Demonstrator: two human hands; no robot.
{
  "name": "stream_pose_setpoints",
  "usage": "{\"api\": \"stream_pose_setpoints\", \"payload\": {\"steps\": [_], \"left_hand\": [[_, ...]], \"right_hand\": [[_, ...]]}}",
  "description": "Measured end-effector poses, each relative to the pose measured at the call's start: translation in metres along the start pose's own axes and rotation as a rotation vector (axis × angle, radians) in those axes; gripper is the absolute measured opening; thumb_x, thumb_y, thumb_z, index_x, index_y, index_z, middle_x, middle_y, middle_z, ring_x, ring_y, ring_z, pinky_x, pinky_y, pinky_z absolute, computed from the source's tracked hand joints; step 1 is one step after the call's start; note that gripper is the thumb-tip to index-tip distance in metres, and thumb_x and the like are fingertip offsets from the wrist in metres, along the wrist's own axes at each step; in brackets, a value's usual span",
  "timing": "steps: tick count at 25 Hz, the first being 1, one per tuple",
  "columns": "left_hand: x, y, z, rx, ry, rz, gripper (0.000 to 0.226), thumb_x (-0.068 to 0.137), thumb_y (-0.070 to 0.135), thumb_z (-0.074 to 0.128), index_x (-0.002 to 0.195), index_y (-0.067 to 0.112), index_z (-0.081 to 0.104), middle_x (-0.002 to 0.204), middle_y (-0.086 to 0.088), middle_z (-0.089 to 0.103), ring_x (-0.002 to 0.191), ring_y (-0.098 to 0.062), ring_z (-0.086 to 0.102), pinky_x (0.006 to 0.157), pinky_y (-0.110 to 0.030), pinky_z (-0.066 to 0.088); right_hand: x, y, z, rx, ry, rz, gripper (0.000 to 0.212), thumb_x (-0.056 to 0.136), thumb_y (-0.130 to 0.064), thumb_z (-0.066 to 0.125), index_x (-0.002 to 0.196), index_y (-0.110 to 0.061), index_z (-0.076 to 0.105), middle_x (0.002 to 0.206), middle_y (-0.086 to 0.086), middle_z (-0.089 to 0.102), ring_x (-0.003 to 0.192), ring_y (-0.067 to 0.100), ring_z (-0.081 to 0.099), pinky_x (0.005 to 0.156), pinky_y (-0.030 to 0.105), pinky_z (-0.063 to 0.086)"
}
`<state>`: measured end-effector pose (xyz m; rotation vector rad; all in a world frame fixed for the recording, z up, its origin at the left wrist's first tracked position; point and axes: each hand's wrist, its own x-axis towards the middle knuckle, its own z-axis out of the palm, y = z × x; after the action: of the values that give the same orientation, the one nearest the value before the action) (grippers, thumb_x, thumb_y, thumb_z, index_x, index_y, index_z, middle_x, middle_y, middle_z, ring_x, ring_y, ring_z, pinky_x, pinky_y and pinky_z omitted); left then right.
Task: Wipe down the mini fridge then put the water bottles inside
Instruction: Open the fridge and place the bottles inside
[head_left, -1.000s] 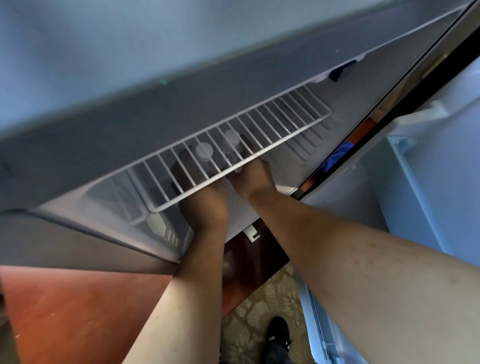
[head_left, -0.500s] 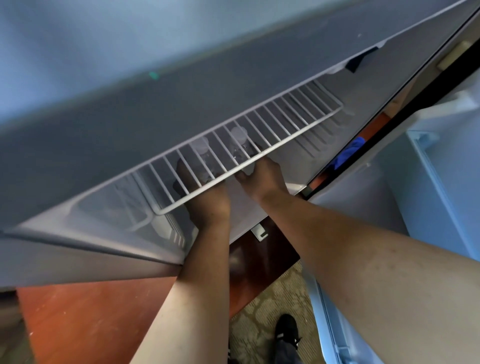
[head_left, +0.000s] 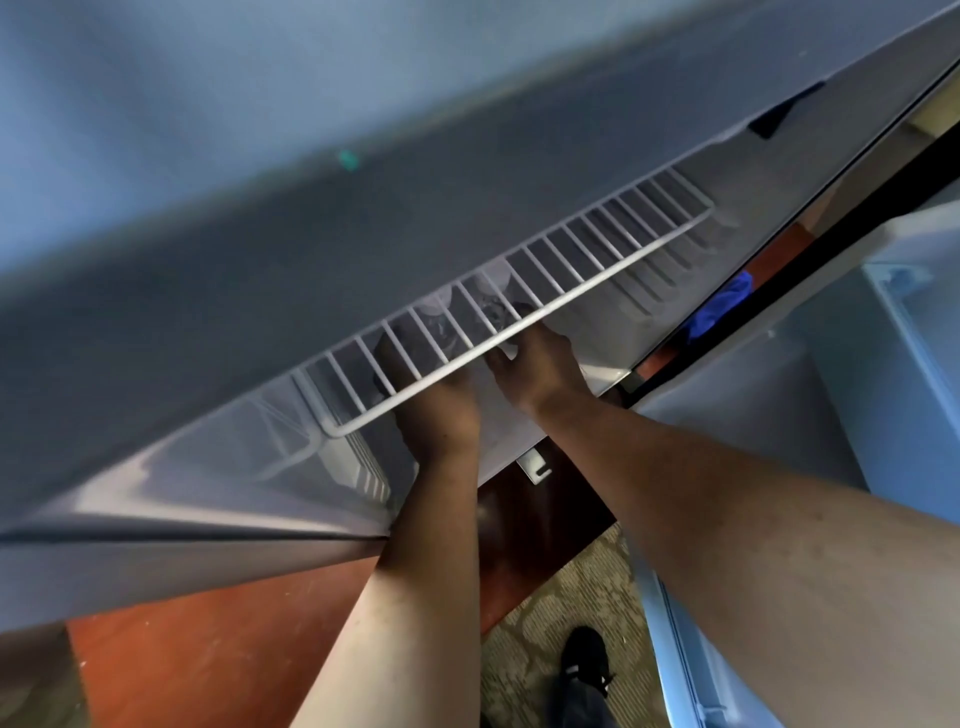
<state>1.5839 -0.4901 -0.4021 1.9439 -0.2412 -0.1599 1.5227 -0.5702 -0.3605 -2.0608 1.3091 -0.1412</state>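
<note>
2 water bottles (head_left: 434, 312) upright inside mini fridge (head_left: 182, 467), under wire shelf (head_left: 597, 249), caps just beyond fingertips. Left hand (head_left: 436, 415) fingers curl round one, gripped low, prob to clear shelf. Right hand (head_left: 535, 369) fingers hidden by shelf rail, grip can't tell.

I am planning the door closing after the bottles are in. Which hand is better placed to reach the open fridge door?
Probably the right hand. The open door stands on the right side, just beside the right forearm, while the left hand reaches under the wire shelf, farther from it.
</note>
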Motion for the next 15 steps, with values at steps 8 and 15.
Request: {"api": "stream_pose_setpoints", "payload": {"steps": [8, 15], "left_hand": [[0.0, -0.01, 0.005, -0.009, -0.001, -0.034, 0.056, 0.087, 0.008, 0.075, 0.137, -0.004, 0.053, 0.135, -0.024, 0.06, 0.124, -0.031, 0.054, 0.085, 0.004, 0.021], [0.0, -0.011, 0.006, 0.022, -0.06, -0.125, 0.079, 0.088, 0.011, 0.076, 0.154, -0.001, 0.035, 0.153, -0.026, 0.045, 0.142, -0.038, 0.046, 0.114, -0.027, 0.035]], "right_hand": [[0.002, -0.002, -0.005, 0.042, -0.028, 0.027, 0.058, 0.098, -0.032, 0.066, 0.149, -0.014, 0.045, 0.131, 0.018, 0.069, 0.127, 0.032, 0.062, 0.105, 0.04, 0.052], [0.004, -0.003, -0.008, 0.043, -0.038, 0.041, 0.059, 0.096, -0.03, 0.069, 0.148, -0.016, 0.045, 0.131, 0.016, 0.069, 0.125, 0.032, 0.064, 0.104, 0.038, 0.053]]}}
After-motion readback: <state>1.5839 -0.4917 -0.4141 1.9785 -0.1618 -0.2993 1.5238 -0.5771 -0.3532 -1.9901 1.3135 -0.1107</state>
